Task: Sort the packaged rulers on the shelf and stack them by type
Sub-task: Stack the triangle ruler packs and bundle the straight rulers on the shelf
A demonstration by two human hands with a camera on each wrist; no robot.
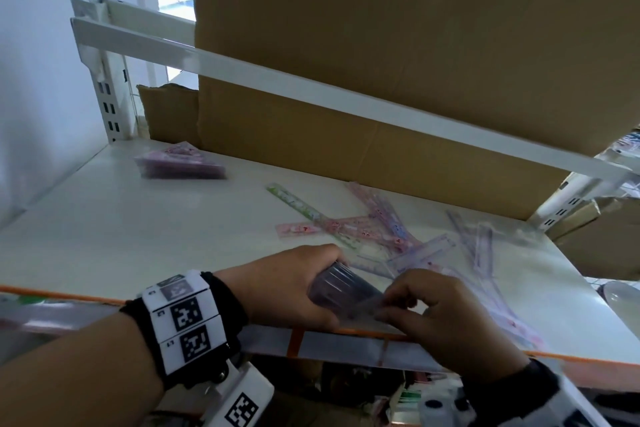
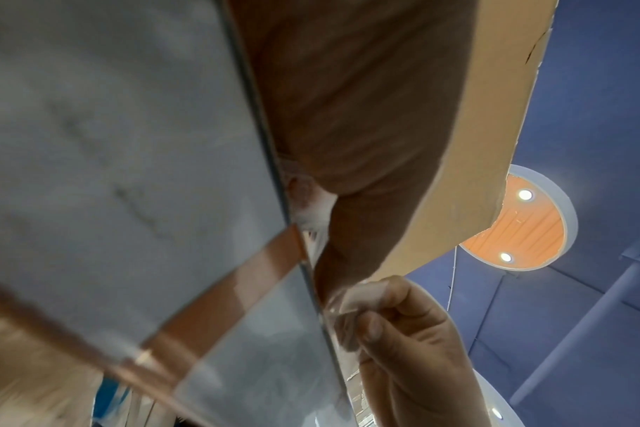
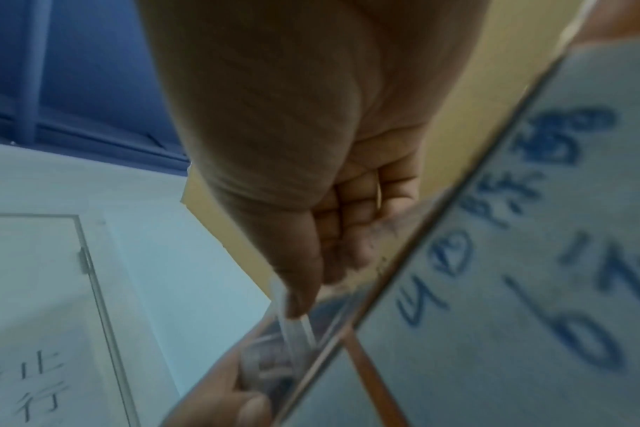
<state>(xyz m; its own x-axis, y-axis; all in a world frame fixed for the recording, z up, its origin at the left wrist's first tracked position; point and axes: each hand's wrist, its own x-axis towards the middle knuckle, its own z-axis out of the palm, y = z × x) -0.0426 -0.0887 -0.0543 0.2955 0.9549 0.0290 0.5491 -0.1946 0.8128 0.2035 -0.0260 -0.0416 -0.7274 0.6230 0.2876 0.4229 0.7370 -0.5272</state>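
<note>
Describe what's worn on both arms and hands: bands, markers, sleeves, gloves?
Both hands are bare, no gloves. The left hand has a black wrist strap carrying white blocks printed with black square fiducial markers; a white camera unit with another marker hangs below it. No sleeve on the left forearm. The right hand has a black band with white and black hardware, mostly out of frame.

Your left wrist [image 1: 183, 321] wears a black strap carrying white blocks printed with square black-and-white code markers.
</note>
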